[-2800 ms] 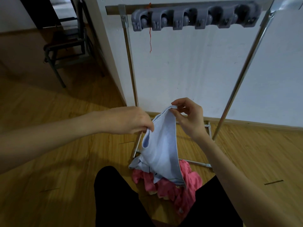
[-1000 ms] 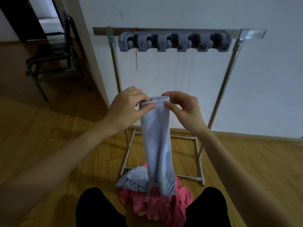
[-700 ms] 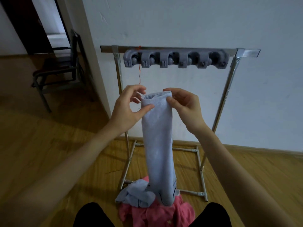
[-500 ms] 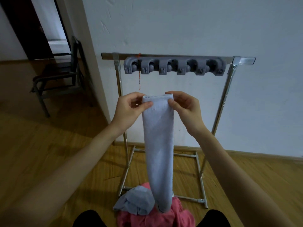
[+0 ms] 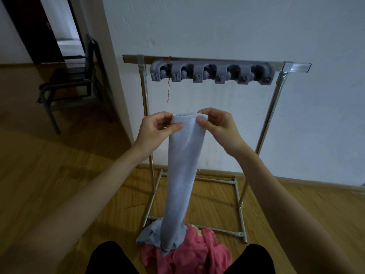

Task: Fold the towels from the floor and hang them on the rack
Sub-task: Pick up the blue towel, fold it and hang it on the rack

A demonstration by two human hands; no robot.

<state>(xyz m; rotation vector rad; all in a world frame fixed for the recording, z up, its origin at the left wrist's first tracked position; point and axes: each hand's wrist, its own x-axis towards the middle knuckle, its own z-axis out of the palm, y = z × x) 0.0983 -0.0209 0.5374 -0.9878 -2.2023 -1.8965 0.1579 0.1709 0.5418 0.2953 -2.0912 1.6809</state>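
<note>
Left hand (image 5: 156,128) and right hand (image 5: 218,125) pinching top corners of pale blue towel (image 5: 182,171); likely soft, light, floppy, best kept gripped there

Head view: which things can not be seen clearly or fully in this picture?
- Pink cloth: partly covered by the hanging blue towel and by dark knees at the bottom edge.
- Second blue cloth: bunched up, shape unclear.
- Rack clip holder: dim, clip insides not readable.
- Chair: dark, partly behind the wall corner.
- Left hand and right hand: fingertips behind the towel's top edge hidden.
</note>
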